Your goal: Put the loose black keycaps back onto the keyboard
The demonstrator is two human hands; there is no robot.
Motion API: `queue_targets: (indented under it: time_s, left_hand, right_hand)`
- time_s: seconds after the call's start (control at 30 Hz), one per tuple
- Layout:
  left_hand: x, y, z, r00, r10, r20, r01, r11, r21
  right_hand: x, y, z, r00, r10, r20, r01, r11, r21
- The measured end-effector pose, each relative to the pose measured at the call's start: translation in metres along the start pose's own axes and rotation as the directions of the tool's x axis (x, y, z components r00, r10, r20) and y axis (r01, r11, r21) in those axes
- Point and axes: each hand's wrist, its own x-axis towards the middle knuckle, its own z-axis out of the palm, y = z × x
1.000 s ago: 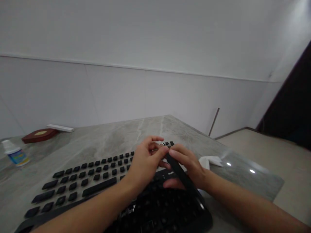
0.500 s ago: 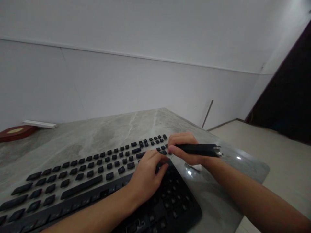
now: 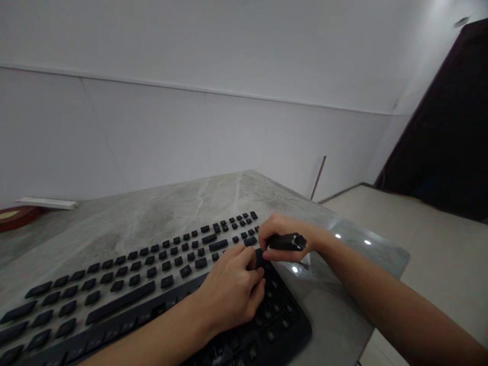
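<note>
A black keyboard [image 3: 293, 325] lies at the lower middle, with bare key sockets showing at its right end. My left hand [image 3: 232, 290] rests on it, fingers curled down against its upper right part; what lies under the fingertips is hidden. Close by on the right, my right hand [image 3: 282, 229] is closed around a slim black tool [image 3: 287, 242] with a shiny rear end. The tool's working tip is hidden by the fingers, at the keyboard's upper edge. Loose black keycaps [image 3: 166, 281] lie in rows on the table behind the keyboard.
The grey marbled table [image 3: 171, 208] ends at a corner near the white wall [image 3: 152, 137]. At the far left are a reddish-brown object [image 3: 23, 217] and a white strip [image 3: 48, 203]. A small white item [image 3: 306, 259] lies beneath my right hand.
My right hand has moved down and closer to my left, turning the tool so its rear end points more toward me. My left fingers have curled in more. The view has shifted slightly.
</note>
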Motion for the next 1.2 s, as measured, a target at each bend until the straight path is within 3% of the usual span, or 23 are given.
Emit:
queue_targets:
  time_s: [0.13, 0.33, 0.6, 0.77, 1.2]
  left_hand:
    - [0.000, -0.001, 0.001, 1.000, 0.007, -0.015, -0.007, 1.000, -0.023]
    - [-0.003, -0.003, 0.001, 0.999, 0.034, -0.027, -0.034, 0.999, -0.024]
    - [0.002, 0.003, -0.002, 0.992, 0.019, 0.127, -0.024, 0.999, 0.041]
    - [-0.001, 0.002, 0.004, 0.999, 0.026, 0.032, -0.026, 1.000, 0.010]
    - [-0.005, -0.008, -0.002, 0.994, -0.108, -0.031, 0.103, 0.986, -0.131]
  right_hand:
    - [-0.003, 0.004, -0.002, 0.990, 0.081, 0.111, -0.077, 0.996, -0.044]
    - [-0.005, 0.002, -0.005, 0.990, 0.057, 0.126, -0.043, 0.993, -0.111]
    - [-0.001, -0.007, -0.010, 0.980, 0.108, 0.166, -0.097, 0.993, -0.073]
    - [-0.002, -0.004, -0.005, 0.981, 0.097, 0.167, -0.082, 0.992, -0.092]
    - [0.003, -0.015, 0.003, 0.980, 0.035, 0.197, -0.005, 0.988, -0.154]
